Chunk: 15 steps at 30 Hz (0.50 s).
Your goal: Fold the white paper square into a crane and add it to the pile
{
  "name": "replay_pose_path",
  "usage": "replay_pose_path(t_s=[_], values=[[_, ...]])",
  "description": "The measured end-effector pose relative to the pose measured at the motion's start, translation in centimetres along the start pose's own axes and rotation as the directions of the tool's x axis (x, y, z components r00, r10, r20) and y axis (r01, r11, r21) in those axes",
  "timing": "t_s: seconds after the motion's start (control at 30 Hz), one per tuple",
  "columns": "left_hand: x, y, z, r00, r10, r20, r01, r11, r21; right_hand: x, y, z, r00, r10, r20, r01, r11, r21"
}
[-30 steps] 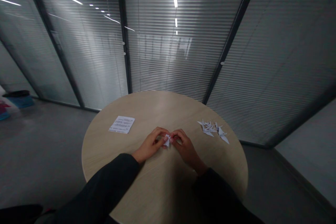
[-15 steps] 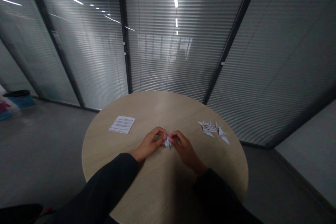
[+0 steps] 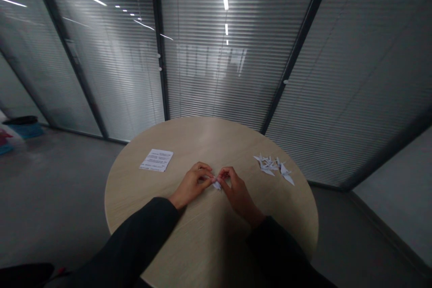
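A small folded white paper crane is pinched between my two hands, just above the middle of the round table. My left hand grips it from the left with thumb and fingertips. From the right, my right hand closes thumb and forefinger on it. The fingertips of both hands nearly meet and cover most of the paper; only its lower part shows. Several finished-looking white paper cranes lie in a cluster to the right, with another paper crane beside them.
On the left of the wooden table lies a stack of square white paper with printed lines. Glass partitions with blinds stand behind the table. A blue bin with a dark rim is on the floor at far left.
My fingertips have drawn closer together over the paper crane, covering more of it, and its visible part has turned slightly. The cranes and paper stack stay in place.
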State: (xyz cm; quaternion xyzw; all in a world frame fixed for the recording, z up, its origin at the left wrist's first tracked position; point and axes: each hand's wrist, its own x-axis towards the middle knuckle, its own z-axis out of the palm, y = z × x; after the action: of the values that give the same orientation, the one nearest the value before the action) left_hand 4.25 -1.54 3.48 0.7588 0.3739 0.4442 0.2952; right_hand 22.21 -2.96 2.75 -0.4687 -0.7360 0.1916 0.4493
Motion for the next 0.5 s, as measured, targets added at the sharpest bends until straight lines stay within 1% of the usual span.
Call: replay_pose_path(t_s=[0.2, 0.33, 0.5], values=[[0.08, -0.31, 0.34, 0.999, -0.052, -0.003, 0.052, 0.998, -0.042, -0.04, 0.25, 0.28, 0.989, -0.140, -0.039, 0.135, 0.983, -0.123], [0.05, 0.01, 0.31, 0.995, -0.097, -0.002, 0.097, 0.994, -0.053, -0.11, 0.19, 0.46, 0.969, -0.243, -0.030, 0.231, 0.949, -0.216], [0.04, 0.36, 0.24, 0.990, -0.139, -0.017, 0.137, 0.988, -0.069, -0.21, 0.09, 0.74, 0.956, -0.292, -0.009, 0.280, 0.923, -0.263]])
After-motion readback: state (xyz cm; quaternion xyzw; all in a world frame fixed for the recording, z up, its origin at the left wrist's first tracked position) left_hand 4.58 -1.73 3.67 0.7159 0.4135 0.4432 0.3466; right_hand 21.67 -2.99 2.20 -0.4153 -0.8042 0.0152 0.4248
